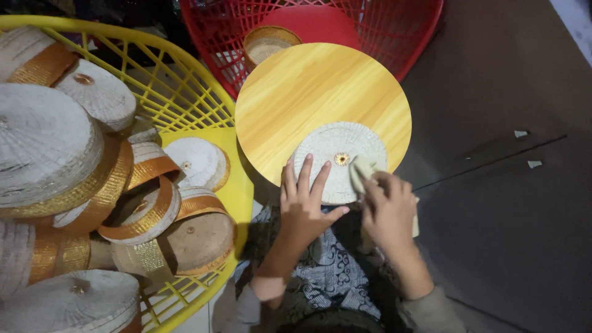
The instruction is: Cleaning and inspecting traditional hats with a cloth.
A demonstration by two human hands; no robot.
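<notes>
Your left hand (305, 206) lies open, fingers flat on the white disc (336, 154) atop the round board (308, 92). Your right hand (388, 213) pinches a pale cloth (362, 169) against the disc's edge.

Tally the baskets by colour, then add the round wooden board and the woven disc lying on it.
Yellow basket: 1
Red basket: 1
Round wooden board: 1
Woven disc on the board: 1
Total: 4
</notes>
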